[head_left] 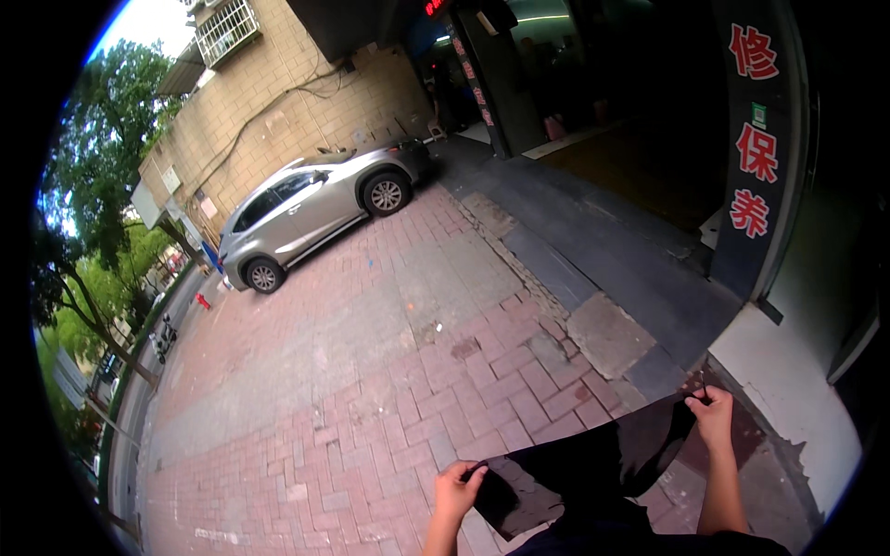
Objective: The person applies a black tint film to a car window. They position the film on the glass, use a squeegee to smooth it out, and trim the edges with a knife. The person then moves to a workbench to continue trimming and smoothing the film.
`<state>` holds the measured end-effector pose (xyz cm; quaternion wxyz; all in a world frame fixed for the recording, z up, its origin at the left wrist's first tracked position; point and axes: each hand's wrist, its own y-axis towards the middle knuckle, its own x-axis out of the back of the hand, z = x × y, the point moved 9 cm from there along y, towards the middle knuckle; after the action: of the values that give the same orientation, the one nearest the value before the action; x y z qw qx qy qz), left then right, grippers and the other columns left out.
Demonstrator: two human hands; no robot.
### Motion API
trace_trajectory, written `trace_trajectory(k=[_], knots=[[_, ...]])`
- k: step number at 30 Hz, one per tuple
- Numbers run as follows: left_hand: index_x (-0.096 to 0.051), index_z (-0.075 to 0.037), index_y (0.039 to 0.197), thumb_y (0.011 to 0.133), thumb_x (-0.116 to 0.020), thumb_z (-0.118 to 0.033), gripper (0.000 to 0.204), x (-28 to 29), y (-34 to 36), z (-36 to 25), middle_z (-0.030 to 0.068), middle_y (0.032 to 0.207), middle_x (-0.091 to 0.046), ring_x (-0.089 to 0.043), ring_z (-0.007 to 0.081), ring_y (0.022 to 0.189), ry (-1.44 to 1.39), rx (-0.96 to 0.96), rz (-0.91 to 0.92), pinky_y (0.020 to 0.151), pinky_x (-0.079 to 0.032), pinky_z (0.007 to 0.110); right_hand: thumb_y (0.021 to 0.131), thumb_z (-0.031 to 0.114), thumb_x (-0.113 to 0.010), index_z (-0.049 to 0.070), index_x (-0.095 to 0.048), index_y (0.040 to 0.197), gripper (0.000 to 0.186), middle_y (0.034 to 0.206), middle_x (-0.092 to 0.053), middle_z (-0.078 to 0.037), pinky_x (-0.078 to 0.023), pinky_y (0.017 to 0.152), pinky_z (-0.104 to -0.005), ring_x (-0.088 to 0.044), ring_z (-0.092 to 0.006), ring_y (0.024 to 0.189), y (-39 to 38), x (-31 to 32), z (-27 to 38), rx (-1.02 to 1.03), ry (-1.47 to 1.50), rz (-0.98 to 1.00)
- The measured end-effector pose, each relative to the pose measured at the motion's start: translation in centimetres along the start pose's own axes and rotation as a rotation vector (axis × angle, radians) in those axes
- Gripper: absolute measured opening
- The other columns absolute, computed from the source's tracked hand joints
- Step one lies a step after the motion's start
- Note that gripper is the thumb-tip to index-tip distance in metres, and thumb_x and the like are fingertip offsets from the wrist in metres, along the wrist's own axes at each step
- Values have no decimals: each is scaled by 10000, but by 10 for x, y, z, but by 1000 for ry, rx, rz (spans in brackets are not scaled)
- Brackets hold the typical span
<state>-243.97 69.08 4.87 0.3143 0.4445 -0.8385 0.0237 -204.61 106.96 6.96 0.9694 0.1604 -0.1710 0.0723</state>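
Note:
A sheet of dark, glossy, see-through film (579, 459) is stretched between my two hands at the bottom of the view. My left hand (454, 493) pinches its upper left corner between thumb and fingers. At the upper right corner, my right hand (713, 419) grips the film the same way. The top edge slants up toward the right, and paving shows faintly through parts of the sheet. Its lower part merges with my dark clothing, so I cannot make out where it ends.
A silver car (311, 204) stands ahead by a tan block wall (278, 111). Pinkish paving (371, 371) covers the ground. On the right, a dark pillar (746, 176) with red lettering stands beside a shadowed workshop opening. A red hydrant (202, 301) and scooter (163, 338) are far left.

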Motion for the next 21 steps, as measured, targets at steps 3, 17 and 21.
trace_trajectory(k=[3,17,21], knots=[[-733,-2,866,820,-802,-156,175,10,117,17,136,793,-723,-697,209,719,104,-73,-81,678,-543,310,707,-12,-744,-37,-609,698,137,604,-582,-40,-431,576,-287,-534,-75,636,91,-124,-6,-69,84,44],[-728,35,863,779,-803,-97,174,79,643,208,149,808,-729,-695,219,762,-1,120,-270,730,-524,320,713,17,-772,-72,-648,765,162,618,-618,-93,-431,541,-287,-559,-79,604,478,-634,167,124,0,215],[-729,40,867,778,-805,-77,166,82,843,240,151,802,-728,-693,214,752,-59,43,-171,728,-527,321,708,16,-766,-67,-646,746,151,592,-587,-58,-418,546,-268,-545,-70,605,584,-732,203,88,-60,159]])
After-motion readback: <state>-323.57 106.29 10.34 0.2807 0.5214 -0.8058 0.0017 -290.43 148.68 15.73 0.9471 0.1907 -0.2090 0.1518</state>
